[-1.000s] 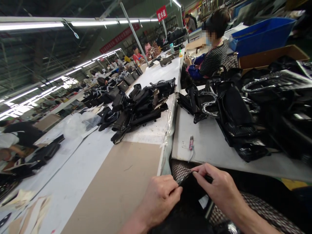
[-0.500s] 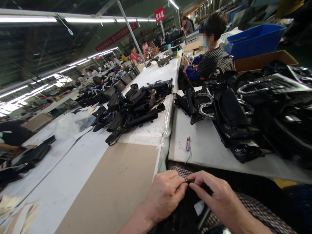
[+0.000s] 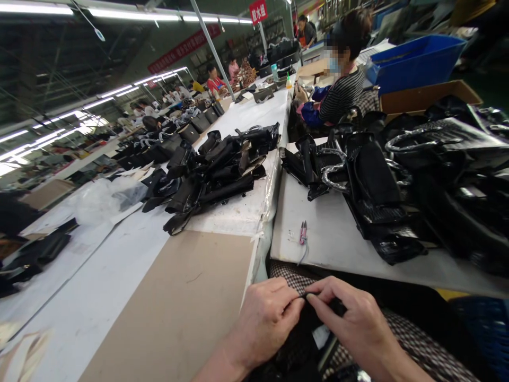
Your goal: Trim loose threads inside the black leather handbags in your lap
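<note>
On my feed, the left grip [image 3: 267,317] and right grip [image 3: 352,312] both clamp the black piece [image 3: 305,330]; its pinched edge runs crosswise between them, its body lies below, long axis unclear.

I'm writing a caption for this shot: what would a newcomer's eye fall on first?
Probably the left hand and right hand, pinching the edge of a black piece at bottom centre. Next might come the heap of black bag-like pieces on the pale table at right, then the bright blue bin at upper right.
</note>
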Demonstrator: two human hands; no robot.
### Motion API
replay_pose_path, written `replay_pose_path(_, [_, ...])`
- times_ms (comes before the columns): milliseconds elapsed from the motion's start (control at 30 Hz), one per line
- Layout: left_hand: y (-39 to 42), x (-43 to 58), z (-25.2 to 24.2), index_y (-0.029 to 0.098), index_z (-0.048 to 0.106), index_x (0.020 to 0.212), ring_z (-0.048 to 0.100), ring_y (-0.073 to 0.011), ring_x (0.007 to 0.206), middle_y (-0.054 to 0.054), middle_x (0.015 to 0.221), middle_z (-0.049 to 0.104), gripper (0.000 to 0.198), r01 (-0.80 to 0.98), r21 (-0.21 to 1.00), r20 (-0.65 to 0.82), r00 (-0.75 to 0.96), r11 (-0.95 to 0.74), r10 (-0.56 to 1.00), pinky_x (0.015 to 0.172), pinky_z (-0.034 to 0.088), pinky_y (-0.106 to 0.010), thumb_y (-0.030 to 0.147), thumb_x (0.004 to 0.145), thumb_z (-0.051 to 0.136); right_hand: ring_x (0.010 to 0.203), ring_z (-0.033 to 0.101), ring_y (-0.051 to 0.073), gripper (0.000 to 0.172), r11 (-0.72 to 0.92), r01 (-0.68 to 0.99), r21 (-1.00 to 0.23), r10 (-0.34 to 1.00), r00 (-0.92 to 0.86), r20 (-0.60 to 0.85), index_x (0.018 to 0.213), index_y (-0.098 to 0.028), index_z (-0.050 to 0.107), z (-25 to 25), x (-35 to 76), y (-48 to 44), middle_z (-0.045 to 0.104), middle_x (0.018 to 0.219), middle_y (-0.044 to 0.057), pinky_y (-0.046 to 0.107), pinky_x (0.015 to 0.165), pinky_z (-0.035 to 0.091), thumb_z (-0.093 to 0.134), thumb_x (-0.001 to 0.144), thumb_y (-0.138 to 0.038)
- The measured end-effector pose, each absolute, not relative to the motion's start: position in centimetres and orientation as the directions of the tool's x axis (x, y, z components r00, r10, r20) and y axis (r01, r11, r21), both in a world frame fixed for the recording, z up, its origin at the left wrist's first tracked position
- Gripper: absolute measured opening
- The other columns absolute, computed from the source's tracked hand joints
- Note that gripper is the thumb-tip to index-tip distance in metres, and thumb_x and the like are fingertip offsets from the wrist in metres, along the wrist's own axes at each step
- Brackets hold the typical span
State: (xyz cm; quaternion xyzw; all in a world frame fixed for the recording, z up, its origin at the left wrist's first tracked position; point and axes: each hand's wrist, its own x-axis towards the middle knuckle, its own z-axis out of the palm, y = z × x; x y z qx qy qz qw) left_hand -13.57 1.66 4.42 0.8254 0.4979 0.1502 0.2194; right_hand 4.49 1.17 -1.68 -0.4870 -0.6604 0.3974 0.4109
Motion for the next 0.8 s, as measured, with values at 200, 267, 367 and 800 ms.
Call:
replay_pose_path(200, [2.5, -13.2, 5.1, 0.019, 0.062, 0.080, 0.057, -0.0126, 0.072, 0.001, 0.078, 0.061, 0.013, 0.774, 0.529, -0.068, 0.447, -0.347, 0.892, 0.063, 0.040, -0.022, 0.018, 0.090, 0.055, 0.063, 0.062, 0.014, 0.030, 0.068, 0.290, -0.955, 0.996, -0.073, 0.049, 0.069, -0.025, 0.034, -0.8, 4.0, 1.7, 0.062, 0.068, -0.004, 0.024, 0.060, 0.047, 0.061, 0.081, -0.026])
replay_pose_path(267, [2.9, -13.1, 5.4, 0.021, 0.064, 0.091, 0.059, -0.0134, 0.077, 0.001, 0.087, 0.064, 0.007, 0.783, 0.544, -0.134, 0.436, -0.302, 0.890, 0.066, 0.043, -0.021, 0.024, 0.090, 0.058, 0.066, 0.064, 0.016, 0.036, 0.040, 0.231, -0.972, 0.996, -0.087, 0.020, 0.067, -0.025, 0.029, -0.7, 4.1, 2.2, 0.061, 0.066, -0.003, 0.024, 0.060, 0.048, 0.062, 0.081, -0.027])
replay_pose_path(367, [3.9, -12.9, 5.5, 0.021, 0.067, 0.089, 0.062, -0.0143, 0.077, 0.000, 0.084, 0.067, 0.016, 0.800, 0.515, -0.191, 0.457, -0.308, 0.869, 0.066, 0.044, -0.022, 0.031, 0.093, 0.055, 0.071, 0.067, 0.018, 0.037, 0.015, 0.192, -0.981, 0.986, -0.165, -0.017, 0.067, -0.025, 0.028, -1.0, 4.6, 3.8, 0.066, 0.067, -0.001, 0.025, 0.061, 0.049, 0.061, 0.083, -0.031])
replay_pose_path(800, [7.7, -11.8, 6.6, 0.017, 0.060, 0.060, 0.054, -0.0150, 0.056, -0.001, 0.056, 0.059, 0.023, 0.971, 0.217, -0.141, 0.130, -0.098, 0.981, 0.052, 0.030, -0.025, 0.019, 0.081, 0.051, 0.095, 0.066, 0.016, 0.053, 0.255, 0.128, -0.958, 0.707, -0.701, 0.095, 0.100, -0.030, 0.071, 7.6, 8.1, 4.0, 0.071, 0.103, -0.003, 0.028, 0.086, 0.050, 0.020, 0.104, -0.044])
